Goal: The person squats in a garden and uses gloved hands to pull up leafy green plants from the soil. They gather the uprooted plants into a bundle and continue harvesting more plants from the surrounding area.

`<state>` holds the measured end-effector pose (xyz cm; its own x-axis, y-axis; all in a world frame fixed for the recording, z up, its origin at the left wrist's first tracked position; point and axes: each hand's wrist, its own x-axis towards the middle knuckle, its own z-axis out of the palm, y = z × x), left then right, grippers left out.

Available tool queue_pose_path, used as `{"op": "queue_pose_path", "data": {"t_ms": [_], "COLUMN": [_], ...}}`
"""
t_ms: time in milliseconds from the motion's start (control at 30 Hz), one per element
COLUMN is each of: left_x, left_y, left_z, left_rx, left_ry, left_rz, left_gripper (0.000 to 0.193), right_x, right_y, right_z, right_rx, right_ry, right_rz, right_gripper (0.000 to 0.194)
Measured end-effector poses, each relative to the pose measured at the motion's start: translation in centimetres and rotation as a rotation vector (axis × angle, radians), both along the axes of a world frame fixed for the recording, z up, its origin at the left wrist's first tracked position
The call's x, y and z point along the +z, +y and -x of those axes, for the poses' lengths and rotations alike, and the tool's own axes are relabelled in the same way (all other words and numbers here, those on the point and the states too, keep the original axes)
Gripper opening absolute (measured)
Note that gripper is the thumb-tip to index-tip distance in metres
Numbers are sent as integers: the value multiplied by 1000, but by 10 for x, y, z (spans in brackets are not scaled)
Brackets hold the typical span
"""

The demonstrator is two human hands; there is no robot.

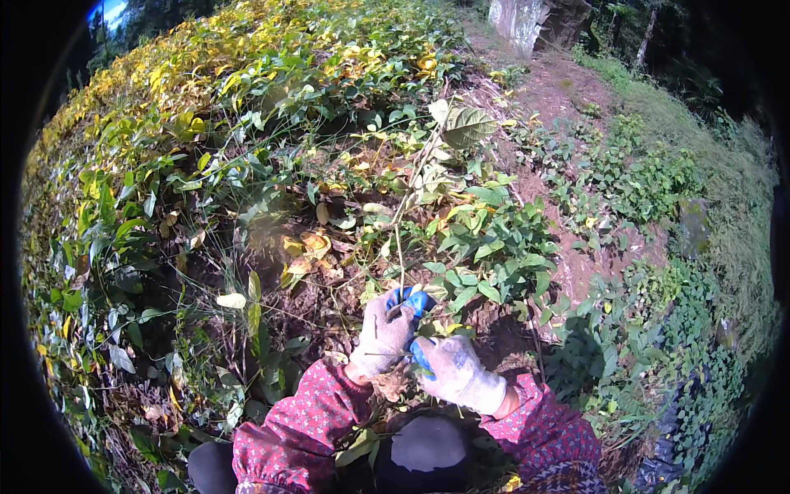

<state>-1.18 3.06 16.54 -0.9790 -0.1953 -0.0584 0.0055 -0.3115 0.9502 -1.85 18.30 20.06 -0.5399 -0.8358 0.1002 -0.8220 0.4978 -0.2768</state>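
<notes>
A cut or pulled plant stem (pixel 399 247) with pale pods and a large leaf (pixel 469 126) near its top rises away from me. My left hand (pixel 386 330), in a whitish knit glove with blue-coated fingers, is closed around its lower end. My right hand (pixel 453 367), gloved alike, is just beside it at the lower right; its fingers are curled near the stem's base, and whether they pinch anything is hidden. Dry crumpled leaves (pixel 392 383) hang between the two wrists. A pale pod (pixel 231 301) lies to the left of my hands.
Leafy bean-like plants (pixel 271 80), yellow and green, cover the slope ahead and left. A dirt path (pixel 555 92) runs up at the right towards a large rock (pixel 518 21). Dark plastic sheeting (pixel 660 460) shows at the lower right. My dark-clad knee (pixel 429 447) is just below my hands.
</notes>
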Motion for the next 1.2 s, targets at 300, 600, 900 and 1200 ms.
{"op": "queue_pose_path", "data": {"t_ms": [300,600,900,1200], "left_x": [-23,-3,-4,61], "left_y": [19,-11,-79,-129], "left_z": [6,26,33,18], "left_rx": [111,307,151,395], "left_ry": [10,-100,219,440], "left_rz": [317,38,-90,76], "left_gripper": [25,27,35,32], "right_x": [-34,50,38,129], "right_y": [6,-25,9,-61], "right_z": [26,-53,97,106], "right_rx": [16,215,-321,-12], "right_ry": [160,55,-298,-248], "right_rz": [-425,-185,525,900], "right_gripper": [9,18,30,50]}}
